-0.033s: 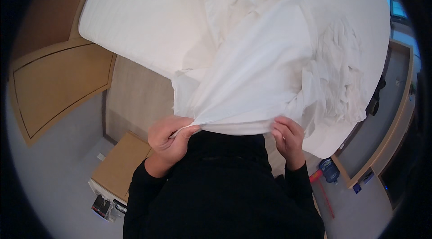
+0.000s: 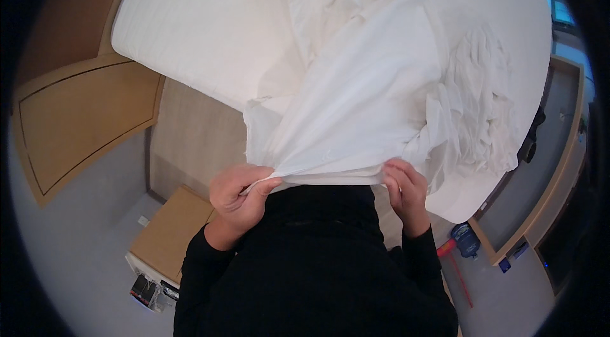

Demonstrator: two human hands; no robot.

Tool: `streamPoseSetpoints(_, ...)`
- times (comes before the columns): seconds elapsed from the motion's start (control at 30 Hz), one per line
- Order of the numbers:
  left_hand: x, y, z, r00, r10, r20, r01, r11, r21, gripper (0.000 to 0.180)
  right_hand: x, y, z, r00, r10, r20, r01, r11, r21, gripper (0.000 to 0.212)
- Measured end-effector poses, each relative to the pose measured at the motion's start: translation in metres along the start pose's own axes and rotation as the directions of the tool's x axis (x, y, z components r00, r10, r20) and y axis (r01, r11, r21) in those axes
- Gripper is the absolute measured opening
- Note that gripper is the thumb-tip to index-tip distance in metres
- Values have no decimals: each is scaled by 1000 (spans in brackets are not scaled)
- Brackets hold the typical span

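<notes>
A large white bed sheet (image 2: 362, 89) stretches from the bed toward my body, its near edge held taut at my waist. My left hand (image 2: 241, 194) pinches one end of that edge between thumb and fingers, with folds fanning out from the grip. At the other end, my right hand (image 2: 405, 191) is closed on the same edge with curled fingers; its fingertips are partly hidden by the cloth. To the right, more of the white cloth lies bunched in crumpled folds on the white mattress (image 2: 203, 26).
A wooden headboard panel (image 2: 89, 121) stands left of the bed. Below it is a brown-topped cabinet (image 2: 171, 232) with small dark items beside it. At the right are a blue water jug (image 2: 466, 240), a red stick-like object (image 2: 459, 276) and a wood-framed unit (image 2: 540, 197).
The stretch of sheet edge between my hands has risen slightly, and my right hand has shifted a little upward in the view. My left hand has barely moved.
</notes>
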State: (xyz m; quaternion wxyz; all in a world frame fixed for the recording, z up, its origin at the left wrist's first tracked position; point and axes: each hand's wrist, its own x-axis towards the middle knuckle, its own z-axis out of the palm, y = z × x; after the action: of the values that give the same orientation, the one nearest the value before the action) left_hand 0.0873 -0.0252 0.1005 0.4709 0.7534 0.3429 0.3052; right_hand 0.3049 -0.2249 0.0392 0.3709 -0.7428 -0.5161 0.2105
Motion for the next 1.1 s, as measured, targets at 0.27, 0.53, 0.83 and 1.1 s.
streamPoseSetpoints(0.27, -4, 5, -7, 994, 99, 52, -101, 995, 20, 10, 27, 6, -2, 966, -73, -248, 32, 986, -166, 14)
streamPoseSetpoints(0.53, -8, 0, -6, 988, 133, 82, -132, 991, -15, 14, 35, -2, -13, 950, 264, 169, -290, 945, 154, 16)
streamPoseSetpoints(0.83, -7, 1, -7, 965, 222, 138, -225, 974, 7, 18, 37, 0, -13, 886, 191, 422, -295, 935, 196, 21)
streamPoseSetpoints(1.1, -6, 0, -5, 941, 291, 173, -295, 955, -3, 21, 34, 6, -12, 914, 57, 402, -108, 989, 105, 11)
